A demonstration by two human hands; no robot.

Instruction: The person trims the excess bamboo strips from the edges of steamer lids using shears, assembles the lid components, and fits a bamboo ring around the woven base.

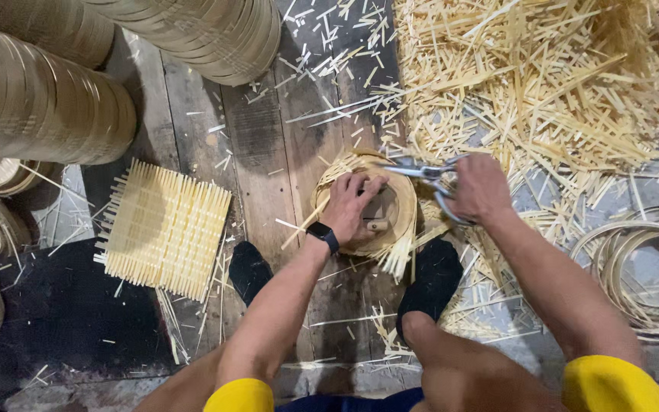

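Seen from above, on a wooden floor [268, 152] between 2 dark-socked feet: a round bamboo basket [368, 206], loose strip ends sticking out around its rim. Left hand [351, 204] pressed flat on top of it, fingers spread, black watch at the wrist. Right hand [480, 187] clamped on metal shears [425, 174], blades at the basket's far edge. Left: a woven square mat [163, 229]. Upper right: piled bamboo offcuts [543, 84].

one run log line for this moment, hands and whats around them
left hand: pressing round bamboo basket | right hand: holding shears at basket rim | nearby: woven mat, offcut pile, hoops
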